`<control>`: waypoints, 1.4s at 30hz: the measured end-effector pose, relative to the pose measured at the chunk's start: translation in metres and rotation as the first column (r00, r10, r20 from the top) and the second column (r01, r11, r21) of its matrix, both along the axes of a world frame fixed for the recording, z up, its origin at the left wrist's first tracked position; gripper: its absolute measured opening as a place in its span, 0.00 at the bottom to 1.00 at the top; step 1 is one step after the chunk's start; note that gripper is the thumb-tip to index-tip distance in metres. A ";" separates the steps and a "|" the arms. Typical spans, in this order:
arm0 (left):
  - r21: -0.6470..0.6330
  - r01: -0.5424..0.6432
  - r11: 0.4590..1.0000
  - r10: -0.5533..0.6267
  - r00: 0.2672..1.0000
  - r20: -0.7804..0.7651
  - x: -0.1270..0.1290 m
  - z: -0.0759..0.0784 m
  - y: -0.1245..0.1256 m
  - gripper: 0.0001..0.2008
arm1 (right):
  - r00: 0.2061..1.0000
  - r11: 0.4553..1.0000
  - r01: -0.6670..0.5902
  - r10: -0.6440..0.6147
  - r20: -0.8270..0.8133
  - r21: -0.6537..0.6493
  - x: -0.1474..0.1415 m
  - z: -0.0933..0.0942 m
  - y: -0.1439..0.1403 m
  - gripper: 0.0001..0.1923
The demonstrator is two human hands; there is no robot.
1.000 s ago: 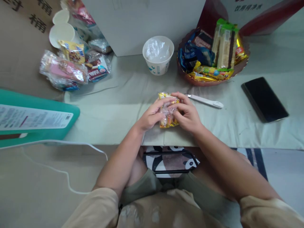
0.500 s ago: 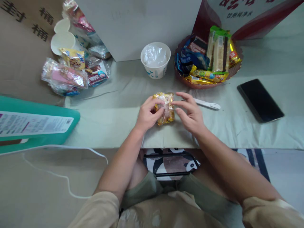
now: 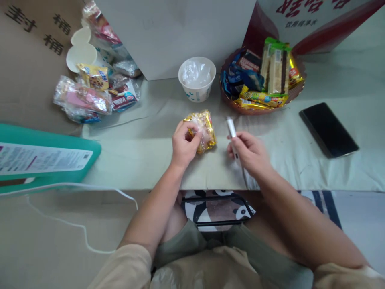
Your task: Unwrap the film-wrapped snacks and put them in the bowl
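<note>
1. My left hand (image 3: pixel 184 145) pinches the yellow snack packet (image 3: pixel 202 129) against the cloth-covered table (image 3: pixel 144 140), steadying it.
2. My right hand (image 3: pixel 249 151), at its three o'clock, grips a white slim tool (image 3: pixel 232 130), tip pointing twelve o'clock.
3. The paper cup (image 3: pixel 197 78) and snack basket (image 3: pixel 296 89) sit beyond, toward twelve and one o'clock.

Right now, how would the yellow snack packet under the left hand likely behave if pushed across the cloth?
The snack packet looks crinkly and thin-filmed, so probably light and floppy at its edges. Its glossy wrapper may slip under the left hand. It lies flat on the cloth, so rolling seems unlikely.
</note>
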State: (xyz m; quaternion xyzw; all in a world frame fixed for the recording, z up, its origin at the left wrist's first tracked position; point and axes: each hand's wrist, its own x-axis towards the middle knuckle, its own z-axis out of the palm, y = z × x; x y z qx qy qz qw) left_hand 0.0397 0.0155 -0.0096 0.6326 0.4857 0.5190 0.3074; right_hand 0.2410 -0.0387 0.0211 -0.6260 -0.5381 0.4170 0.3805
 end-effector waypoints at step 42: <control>-0.363 -0.245 0.899 0.339 0.913 0.226 -0.061 0.017 0.022 0.10 | 0.773 0.744 -0.561 0.313 0.552 0.364 0.048 0.000 -0.001 0.16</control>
